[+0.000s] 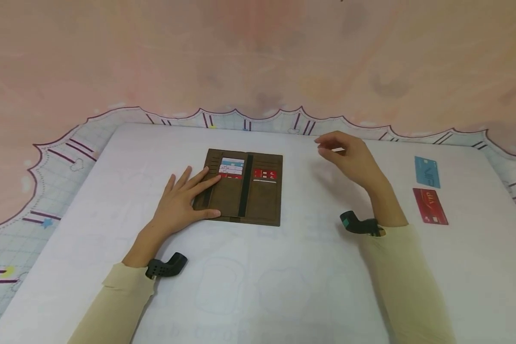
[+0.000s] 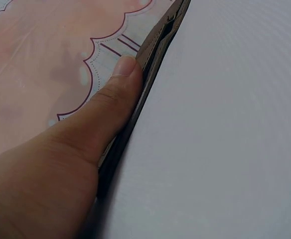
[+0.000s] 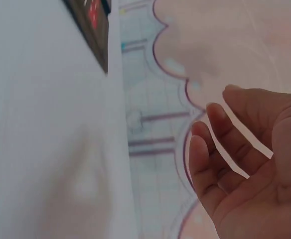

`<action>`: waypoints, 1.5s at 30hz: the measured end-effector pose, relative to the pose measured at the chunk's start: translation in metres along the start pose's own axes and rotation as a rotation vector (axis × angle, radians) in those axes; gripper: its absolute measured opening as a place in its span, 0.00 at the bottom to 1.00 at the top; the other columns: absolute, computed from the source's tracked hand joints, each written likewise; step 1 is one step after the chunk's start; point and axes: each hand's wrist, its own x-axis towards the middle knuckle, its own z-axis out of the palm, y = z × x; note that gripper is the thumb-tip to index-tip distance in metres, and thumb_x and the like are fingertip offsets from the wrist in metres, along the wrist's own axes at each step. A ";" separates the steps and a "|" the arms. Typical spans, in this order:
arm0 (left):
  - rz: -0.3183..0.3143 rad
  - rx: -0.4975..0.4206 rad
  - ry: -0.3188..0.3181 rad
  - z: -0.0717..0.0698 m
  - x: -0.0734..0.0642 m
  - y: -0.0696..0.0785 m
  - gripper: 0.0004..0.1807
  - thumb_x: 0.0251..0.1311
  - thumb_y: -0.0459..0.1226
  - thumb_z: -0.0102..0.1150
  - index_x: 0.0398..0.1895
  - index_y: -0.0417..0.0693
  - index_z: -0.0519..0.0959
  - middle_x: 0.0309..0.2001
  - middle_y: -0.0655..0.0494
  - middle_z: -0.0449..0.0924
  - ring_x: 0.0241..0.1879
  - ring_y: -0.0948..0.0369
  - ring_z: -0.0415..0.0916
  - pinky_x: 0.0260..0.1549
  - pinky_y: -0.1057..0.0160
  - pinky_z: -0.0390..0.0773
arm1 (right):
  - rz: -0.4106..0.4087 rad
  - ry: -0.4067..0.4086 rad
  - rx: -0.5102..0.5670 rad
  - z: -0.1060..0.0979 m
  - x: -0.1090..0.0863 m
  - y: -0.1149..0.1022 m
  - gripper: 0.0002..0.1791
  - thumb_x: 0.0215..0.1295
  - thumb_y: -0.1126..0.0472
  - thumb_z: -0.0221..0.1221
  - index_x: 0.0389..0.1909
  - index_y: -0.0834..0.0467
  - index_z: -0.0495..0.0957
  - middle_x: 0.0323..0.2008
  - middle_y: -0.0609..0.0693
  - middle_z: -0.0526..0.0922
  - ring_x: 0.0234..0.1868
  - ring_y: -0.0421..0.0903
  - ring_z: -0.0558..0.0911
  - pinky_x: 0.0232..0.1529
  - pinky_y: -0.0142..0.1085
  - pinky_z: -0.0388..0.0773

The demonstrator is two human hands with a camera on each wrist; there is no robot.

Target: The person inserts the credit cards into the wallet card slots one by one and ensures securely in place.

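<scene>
A brown wallet [image 1: 262, 205] lies unfolded on the white table, with several cards [image 1: 231, 165] in its left slots and a red card [image 1: 264, 174] in its right side. My left hand [image 1: 176, 203] rests spread on the wallet's left part. In the left wrist view, the left thumb [image 2: 118, 92] lies along the wallet's near edge. Raised above the table to the right of the wallet, my right hand [image 1: 348, 157] has loosely bent fingers and holds nothing. The right wrist view shows a gap between its thumb and fingers, with a wallet corner farther off.
On the right side of the table [image 1: 249, 296] lie a blue VIP card [image 1: 427, 172] and, just nearer, a red card [image 1: 431, 206]. A scalloped patterned cloth [image 1: 38, 210] borders the table at the left and back.
</scene>
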 end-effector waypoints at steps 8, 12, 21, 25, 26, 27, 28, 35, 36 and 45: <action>-0.001 0.002 -0.005 0.000 0.000 0.000 0.47 0.48 0.65 0.63 0.72 0.66 0.61 0.75 0.55 0.49 0.74 0.47 0.33 0.67 0.41 0.28 | 0.077 0.027 -0.096 -0.041 -0.037 0.026 0.19 0.67 0.53 0.58 0.55 0.58 0.76 0.49 0.51 0.79 0.48 0.41 0.75 0.48 0.21 0.71; -0.006 0.003 -0.014 0.000 0.001 0.000 0.47 0.48 0.65 0.62 0.72 0.66 0.60 0.75 0.55 0.49 0.74 0.47 0.33 0.67 0.41 0.28 | 0.094 0.045 -0.084 -0.059 -0.058 0.041 0.20 0.68 0.55 0.59 0.56 0.60 0.75 0.51 0.54 0.78 0.48 0.37 0.74 0.46 0.16 0.69; -0.001 -0.001 -0.021 0.000 0.002 0.000 0.47 0.48 0.65 0.62 0.73 0.65 0.60 0.75 0.54 0.49 0.74 0.46 0.33 0.67 0.41 0.27 | 0.235 0.086 -0.235 -0.093 -0.106 0.075 0.22 0.66 0.47 0.58 0.55 0.55 0.76 0.51 0.51 0.77 0.44 0.29 0.73 0.43 0.17 0.65; -0.005 0.000 -0.022 0.000 0.002 0.000 0.47 0.48 0.65 0.63 0.73 0.65 0.60 0.75 0.54 0.49 0.74 0.46 0.32 0.67 0.41 0.27 | 0.301 0.088 -0.243 -0.102 -0.122 0.090 0.23 0.67 0.46 0.57 0.56 0.56 0.75 0.52 0.52 0.75 0.44 0.28 0.70 0.40 0.17 0.64; -0.006 0.000 -0.022 0.000 0.002 0.000 0.47 0.48 0.65 0.63 0.73 0.65 0.60 0.75 0.54 0.49 0.74 0.46 0.32 0.67 0.41 0.27 | 0.315 0.081 -0.237 -0.104 -0.125 0.094 0.24 0.67 0.46 0.56 0.57 0.56 0.74 0.52 0.53 0.75 0.46 0.31 0.71 0.39 0.16 0.64; -0.006 -0.002 -0.022 0.000 0.002 0.000 0.47 0.48 0.65 0.63 0.73 0.65 0.60 0.75 0.54 0.49 0.74 0.46 0.32 0.67 0.41 0.27 | 0.331 0.074 -0.237 -0.105 -0.129 0.098 0.25 0.67 0.45 0.56 0.58 0.57 0.73 0.53 0.54 0.74 0.48 0.35 0.71 0.38 0.14 0.64; -0.006 -0.004 -0.022 0.000 0.002 0.000 0.47 0.48 0.65 0.63 0.73 0.65 0.60 0.75 0.54 0.49 0.74 0.46 0.32 0.67 0.41 0.27 | 0.345 0.065 -0.233 -0.106 -0.132 0.101 0.26 0.68 0.46 0.56 0.58 0.58 0.72 0.55 0.56 0.73 0.51 0.40 0.71 0.37 0.13 0.64; -0.001 -0.005 -0.019 0.001 0.002 0.000 0.47 0.48 0.64 0.64 0.72 0.64 0.61 0.75 0.53 0.49 0.74 0.46 0.33 0.66 0.41 0.27 | 0.426 0.004 -0.199 -0.116 -0.148 0.125 0.32 0.68 0.46 0.56 0.65 0.62 0.63 0.64 0.68 0.62 0.59 0.71 0.64 0.31 0.18 0.71; 0.000 -0.006 -0.020 0.002 0.002 0.000 0.47 0.47 0.64 0.64 0.72 0.64 0.61 0.75 0.53 0.49 0.74 0.46 0.33 0.66 0.41 0.27 | 0.431 -0.011 -0.192 -0.118 -0.150 0.128 0.33 0.68 0.47 0.56 0.66 0.62 0.62 0.65 0.69 0.59 0.59 0.73 0.63 0.30 0.19 0.72; 0.003 -0.005 -0.015 0.001 0.002 0.000 0.47 0.48 0.64 0.64 0.72 0.65 0.61 0.75 0.54 0.49 0.74 0.46 0.33 0.67 0.41 0.28 | 0.450 -0.061 -0.145 -0.126 -0.162 0.144 0.39 0.66 0.48 0.59 0.73 0.54 0.53 0.71 0.70 0.46 0.64 0.78 0.54 0.50 0.60 0.73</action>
